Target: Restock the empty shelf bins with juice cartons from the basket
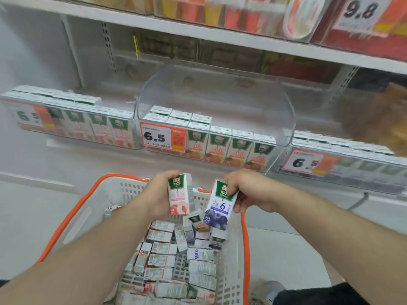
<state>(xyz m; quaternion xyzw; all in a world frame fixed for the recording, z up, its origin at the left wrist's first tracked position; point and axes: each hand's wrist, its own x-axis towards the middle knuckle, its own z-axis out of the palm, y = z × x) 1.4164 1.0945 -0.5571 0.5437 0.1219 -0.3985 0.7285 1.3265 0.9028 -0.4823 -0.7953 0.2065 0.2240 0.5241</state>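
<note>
The left hand (161, 192) grips a peach carton (179, 194) upright, its fingers curled round the carton's far side and top edge while the printed face with the figure 1 turns toward the camera. Just to the right of those fingers, the right hand (246, 191) pinches a blueberry carton (219, 204) near its green top, fingers curled over the upper corner, so that the carton hangs tilted with the dark berries at its lower end (the figure 6 shows plainly on its front). The two cartons are close but apart. Directly beneath both sets of fingers sits the basket (110, 194), white with orange handles, and below the knuckles lies a jumble of more juice cartons (176, 260), most on their sides. Beyond the fingertips, further from the person, a clear middle bin (284, 119) stands on the shelf, holding orange cartons (229, 148) along its front and in a small block at its left, with bare space behind on the right; a 6.5 price tag (156, 137) is fixed to its front. A left bin (72, 122) of peach cartons and a right bin (343, 164), blurred, flank it.
</note>
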